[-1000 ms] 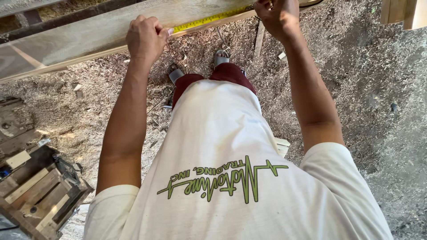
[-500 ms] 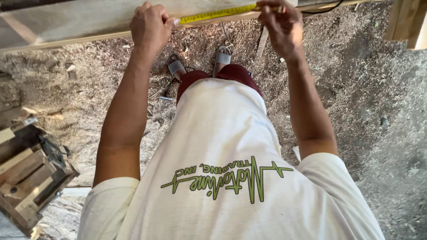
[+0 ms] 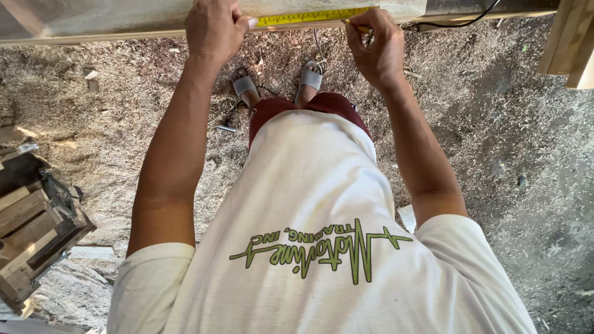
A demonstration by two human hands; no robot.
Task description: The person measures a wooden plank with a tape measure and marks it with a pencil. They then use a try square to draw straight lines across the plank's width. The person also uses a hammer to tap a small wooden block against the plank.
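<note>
A wooden crate (image 3: 34, 229) sits low at the left on the sawdust-strewn floor (image 3: 495, 154). The left hand (image 3: 213, 28) pins the yellow tape measure (image 3: 309, 17) along the long wooden board (image 3: 93, 21); the right hand (image 3: 374, 46) pinches a pencil (image 3: 357, 26) at the tape's far end, mark apparently unfinished.

Woodworking yard: sawdust ground (image 3: 124, 111), plank (image 3: 93, 18).

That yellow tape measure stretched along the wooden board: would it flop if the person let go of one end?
Probably. The yellow tape measure blade looks thin and lies flat on the pale wooden board, pinned by the left hand and the right hand. Freed, it would likely sag or slide. It seems light, and probably slippery on smooth wood.
</note>
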